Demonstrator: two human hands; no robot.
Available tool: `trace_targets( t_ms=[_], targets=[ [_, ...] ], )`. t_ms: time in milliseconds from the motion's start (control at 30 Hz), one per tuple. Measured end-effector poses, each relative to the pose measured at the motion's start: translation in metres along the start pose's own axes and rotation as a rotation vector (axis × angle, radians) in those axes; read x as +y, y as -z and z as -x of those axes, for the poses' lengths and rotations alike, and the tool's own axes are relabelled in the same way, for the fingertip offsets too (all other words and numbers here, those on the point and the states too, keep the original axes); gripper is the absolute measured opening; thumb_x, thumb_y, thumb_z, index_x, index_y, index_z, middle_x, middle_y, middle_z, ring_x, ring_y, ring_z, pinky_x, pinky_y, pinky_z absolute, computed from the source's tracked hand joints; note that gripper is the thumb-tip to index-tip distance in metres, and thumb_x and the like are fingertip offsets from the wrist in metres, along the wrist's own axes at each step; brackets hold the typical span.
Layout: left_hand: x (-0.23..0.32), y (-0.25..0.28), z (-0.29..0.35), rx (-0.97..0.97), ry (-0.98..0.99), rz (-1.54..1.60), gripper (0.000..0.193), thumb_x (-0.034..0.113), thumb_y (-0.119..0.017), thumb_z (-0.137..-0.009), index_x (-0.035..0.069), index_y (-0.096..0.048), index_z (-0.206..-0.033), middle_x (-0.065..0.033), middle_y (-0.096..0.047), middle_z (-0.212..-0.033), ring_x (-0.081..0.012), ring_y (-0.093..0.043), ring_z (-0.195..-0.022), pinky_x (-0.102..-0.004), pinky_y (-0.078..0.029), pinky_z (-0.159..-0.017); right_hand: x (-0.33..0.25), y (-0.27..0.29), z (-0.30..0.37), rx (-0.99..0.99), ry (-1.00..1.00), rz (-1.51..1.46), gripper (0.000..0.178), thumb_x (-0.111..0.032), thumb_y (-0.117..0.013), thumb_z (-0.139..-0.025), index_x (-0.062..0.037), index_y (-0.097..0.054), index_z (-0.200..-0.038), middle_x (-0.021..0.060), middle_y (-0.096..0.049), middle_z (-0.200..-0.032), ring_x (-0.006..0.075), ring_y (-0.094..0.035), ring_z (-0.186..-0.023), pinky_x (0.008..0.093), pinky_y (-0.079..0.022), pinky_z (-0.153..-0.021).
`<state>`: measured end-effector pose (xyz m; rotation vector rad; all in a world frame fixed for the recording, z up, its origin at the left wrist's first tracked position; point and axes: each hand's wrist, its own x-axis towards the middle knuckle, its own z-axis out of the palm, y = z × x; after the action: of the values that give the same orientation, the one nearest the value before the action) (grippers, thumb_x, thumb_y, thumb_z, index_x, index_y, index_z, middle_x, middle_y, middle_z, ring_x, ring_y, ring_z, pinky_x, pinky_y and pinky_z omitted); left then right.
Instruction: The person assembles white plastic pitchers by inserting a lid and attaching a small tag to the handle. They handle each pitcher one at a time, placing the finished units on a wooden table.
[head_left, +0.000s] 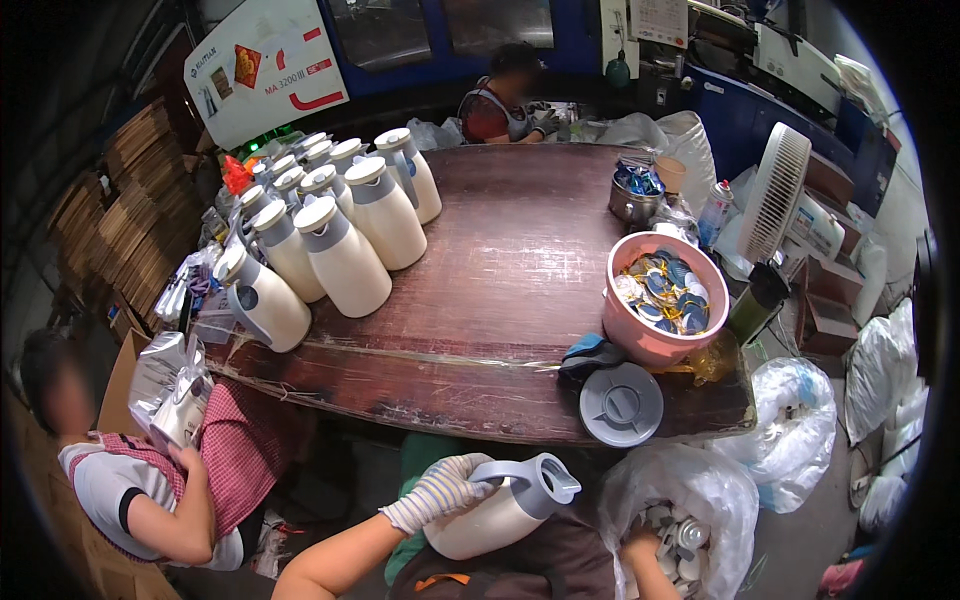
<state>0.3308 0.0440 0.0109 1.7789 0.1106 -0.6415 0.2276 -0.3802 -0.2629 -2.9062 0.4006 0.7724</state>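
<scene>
While your left hand [440, 492], in a striped knit glove, wraps its fingers around the neck of a cream thermos jug [500, 510] with a grey handle and spout, the jug lies tilted across your lap, below the near edge of the dark wooden surface [500, 260]. Your right hand [640, 548] is sunk into a clear plastic bag [690, 490] of small grey parts beside your knee (whether its fingers are spread or pinching something you cannot tell, since the bag hides them). On the surface just above the bag sits a round grey lid [621, 404], touching a pink basin [665, 300] filled with blue and white discs. Well apart, at the far left of the surface, stands a cluster of finished cream jugs [340, 225], all upright. A person in a checked apron [235, 450] sits to your left holding a silvery bag [175, 395], and another person [500, 100] works at the far end. A white fan [775, 190] stands to the right.
</scene>
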Motion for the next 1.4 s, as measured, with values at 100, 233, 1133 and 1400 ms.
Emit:
trace_targets(
  t_ms=[100,233,1133,1400],
  targets=[
    [-0.004,0.000,0.007,0.007,-0.103,0.031,0.031,0.016,-0.070,-0.083,0.005,-0.065,-0.111,0.0004,-0.066,-0.087,-0.0076,-0.058,-0.076,-0.0240,-0.048,-0.070,-0.002,0.038,0.001,-0.129,0.013,-0.095,0.085,-0.040,-0.073,-0.067,-0.0116,-0.042,-0.141,0.0208,-0.046,-0.140,0.0376,-0.052,-0.123,0.0467,-0.045,-0.099],
    [-0.003,-0.002,0.023,0.025,-0.169,0.100,0.031,0.013,-0.069,-0.082,0.006,-0.066,-0.112,0.0008,-0.065,-0.084,-0.0082,-0.058,-0.072,-0.0241,-0.048,-0.067,0.018,0.080,0.018,0.028,-0.038,-0.513,0.089,-0.043,-0.077,-0.062,-0.0058,-0.046,-0.137,0.0235,-0.059,-0.124,0.0389,-0.059,-0.113,0.0422,-0.049,-0.092],
    [-0.005,-0.004,-0.003,0.256,-0.220,-0.157,0.019,0.009,-0.071,-0.083,0.005,-0.071,-0.101,-0.0042,-0.071,-0.090,-0.0114,-0.065,-0.086,-0.0283,-0.053,-0.078,-0.230,0.271,0.146,0.381,1.692,-0.498,0.052,-0.033,-0.069,-0.072,-0.0158,-0.061,-0.120,0.0118,-0.056,-0.121,0.0326,-0.055,-0.111,0.0452,-0.046,-0.093],
    [-0.002,-0.035,0.061,-0.059,-0.337,-0.555,0.053,0.042,-0.062,-0.084,0.011,-0.057,-0.128,-0.0197,-0.067,-0.105,-0.0353,-0.065,-0.097,-0.0400,-0.050,-0.088,-0.217,0.224,0.085,0.222,0.740,-0.854,0.060,-0.044,-0.059,-0.087,-0.0074,-0.049,-0.134,0.0228,-0.047,-0.134,0.0381,-0.045,-0.126,0.0457,-0.034,-0.106]
  ],
)
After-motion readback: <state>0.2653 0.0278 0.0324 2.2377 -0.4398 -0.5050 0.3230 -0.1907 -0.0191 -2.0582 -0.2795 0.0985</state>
